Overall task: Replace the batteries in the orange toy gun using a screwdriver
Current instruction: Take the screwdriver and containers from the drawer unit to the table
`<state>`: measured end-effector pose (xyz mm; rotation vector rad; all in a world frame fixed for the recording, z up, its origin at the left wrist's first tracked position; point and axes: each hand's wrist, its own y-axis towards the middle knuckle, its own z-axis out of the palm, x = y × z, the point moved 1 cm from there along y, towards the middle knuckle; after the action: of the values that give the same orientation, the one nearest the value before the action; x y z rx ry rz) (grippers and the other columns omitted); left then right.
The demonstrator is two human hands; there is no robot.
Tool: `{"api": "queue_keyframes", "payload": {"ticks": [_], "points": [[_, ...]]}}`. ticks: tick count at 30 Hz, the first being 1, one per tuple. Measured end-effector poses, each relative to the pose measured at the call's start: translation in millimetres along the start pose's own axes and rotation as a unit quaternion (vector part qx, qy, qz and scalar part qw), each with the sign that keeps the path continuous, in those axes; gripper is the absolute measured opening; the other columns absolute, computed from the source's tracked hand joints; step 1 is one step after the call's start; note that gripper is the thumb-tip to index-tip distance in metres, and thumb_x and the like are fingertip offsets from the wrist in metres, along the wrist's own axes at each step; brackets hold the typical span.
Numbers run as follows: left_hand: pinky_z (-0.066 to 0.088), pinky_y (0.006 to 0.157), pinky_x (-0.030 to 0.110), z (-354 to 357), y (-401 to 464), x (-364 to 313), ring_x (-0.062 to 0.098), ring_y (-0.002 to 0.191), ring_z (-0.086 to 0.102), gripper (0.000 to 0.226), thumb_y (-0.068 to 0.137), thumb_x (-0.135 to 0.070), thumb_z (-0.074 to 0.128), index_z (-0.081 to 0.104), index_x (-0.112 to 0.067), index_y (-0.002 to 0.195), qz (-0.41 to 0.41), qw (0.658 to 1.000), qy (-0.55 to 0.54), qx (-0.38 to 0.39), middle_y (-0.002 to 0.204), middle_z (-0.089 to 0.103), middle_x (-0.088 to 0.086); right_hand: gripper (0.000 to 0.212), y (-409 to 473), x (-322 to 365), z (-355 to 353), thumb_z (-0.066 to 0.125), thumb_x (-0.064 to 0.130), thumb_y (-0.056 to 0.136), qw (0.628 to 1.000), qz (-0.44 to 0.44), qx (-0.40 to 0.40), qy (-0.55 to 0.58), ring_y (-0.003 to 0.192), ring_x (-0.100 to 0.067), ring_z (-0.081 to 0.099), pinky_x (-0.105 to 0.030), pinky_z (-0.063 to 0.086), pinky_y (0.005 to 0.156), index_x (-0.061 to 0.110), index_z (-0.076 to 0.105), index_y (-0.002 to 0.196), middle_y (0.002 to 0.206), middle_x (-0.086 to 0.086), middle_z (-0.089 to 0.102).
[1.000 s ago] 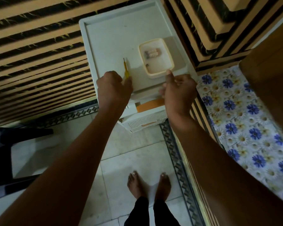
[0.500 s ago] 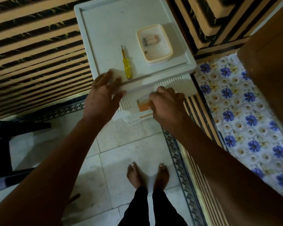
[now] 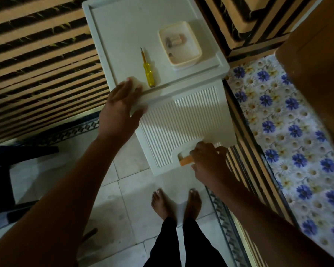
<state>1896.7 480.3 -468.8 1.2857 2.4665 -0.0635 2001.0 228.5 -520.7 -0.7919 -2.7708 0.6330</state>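
A yellow screwdriver (image 3: 148, 71) lies on top of the white plastic cabinet (image 3: 127, 27), near its front edge. Behind it to the right stands a cream tray (image 3: 189, 60) with batteries (image 3: 175, 41) inside. My left hand (image 3: 121, 106) rests with straight fingers on the cabinet's front left corner. My right hand (image 3: 210, 159) grips the orange handle (image 3: 185, 160) of the ribbed white drawer front (image 3: 181, 124), low on the cabinet. The toy gun is not in view.
A striped orange and black wall surrounds the cabinet. A floral cloth (image 3: 289, 132) covers a surface at the right beside a brown panel (image 3: 316, 74). My bare feet (image 3: 175, 203) stand on pale floor tiles. A dark chair (image 3: 12, 170) is at the left.
My right hand has gone down the cabinet front from the upper drawer to a lower orange handle. My left hand let go of the screwdriver and settled on the cabinet corner.
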Motion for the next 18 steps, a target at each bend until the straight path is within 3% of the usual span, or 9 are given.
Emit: {"api": "queue_keyframes", "payload": {"ticks": [3, 7, 11, 13, 16, 18], "points": [[0.037, 0.12, 0.056, 10.2, -4.8, 14.1, 0.037, 0.152, 0.035, 0.076, 0.09, -0.033, 0.076, 0.043, -0.018, 0.157, 0.041, 0.999, 0.033, -0.006, 0.166, 0.035, 0.013, 0.056, 26.7, 8.8, 23.2, 0.074, 0.029, 0.088, 0.999, -0.02, 0.013, -0.034, 0.142, -0.033, 0.041, -0.057, 0.041, 0.107, 0.014, 0.055, 0.139, 0.148, -0.01, 0.044], [0.036, 0.12, 0.058, 26.3, -9.7, 27.1, 0.038, 0.152, 0.035, 0.085, 0.087, -0.023, 0.079, 0.036, -0.017, 0.161, 0.073, 0.994, 0.069, -0.042, 0.167, 0.033, 0.013, 0.068, 82.8, 18.5, 45.2, 0.07, 0.021, 0.089, 0.998, -0.027, 0.012, -0.046, 0.148, -0.032, 0.033, -0.06, 0.036, 0.114, 0.01, 0.041, 0.15, 0.154, -0.011, 0.033], [0.035, 0.12, 0.053, 32.4, -9.2, 26.4, 0.037, 0.149, 0.039, 0.079, 0.089, -0.019, 0.076, 0.04, -0.017, 0.159, 0.076, 0.988, 0.093, -0.096, 0.165, 0.038, 0.012, 0.072, 141.7, 28.3, 46.3, 0.066, 0.024, 0.096, 0.998, 0.001, -0.012, 0.06, 0.155, -0.029, 0.026, -0.057, 0.031, 0.119, 0.009, 0.031, 0.157, 0.165, -0.011, 0.026], [0.035, 0.119, 0.052, 36.4, -9.7, 28.5, 0.036, 0.148, 0.04, 0.075, 0.091, -0.021, 0.073, 0.042, -0.017, 0.159, 0.074, 0.986, 0.096, -0.111, 0.165, 0.039, 0.011, 0.064, 160.1, 35.3, 48.8, 0.068, 0.025, 0.096, 0.985, 0.043, -0.067, 0.15, 0.148, -0.029, 0.039, -0.05, 0.035, 0.118, 0.008, 0.042, 0.152, 0.16, -0.011, 0.04], [0.036, 0.118, 0.05, 36.8, -8.0, 29.9, 0.035, 0.147, 0.041, 0.074, 0.091, -0.02, 0.072, 0.042, -0.017, 0.159, 0.075, 0.985, 0.1, -0.12, 0.164, 0.04, 0.01, 0.053, 160.2, 44.4, 55.3, 0.077, 0.017, 0.089, 0.914, 0.152, -0.208, 0.314, 0.129, -0.031, 0.059, -0.04, 0.046, 0.111, 0.0, 0.059, 0.135, 0.138, -0.017, 0.061], [0.034, 0.119, 0.05, 35.7, -7.2, 31.9, 0.035, 0.148, 0.041, 0.074, 0.092, -0.02, 0.072, 0.041, -0.017, 0.159, 0.077, 0.985, 0.097, -0.118, 0.165, 0.039, 0.01, 0.064, 157.5, 48.6, 57.4, 0.084, 0.019, 0.083, 0.839, 0.242, -0.243, 0.422, 0.127, -0.032, 0.059, -0.041, 0.05, 0.109, -0.001, 0.057, 0.138, 0.136, -0.02, 0.059]]}}
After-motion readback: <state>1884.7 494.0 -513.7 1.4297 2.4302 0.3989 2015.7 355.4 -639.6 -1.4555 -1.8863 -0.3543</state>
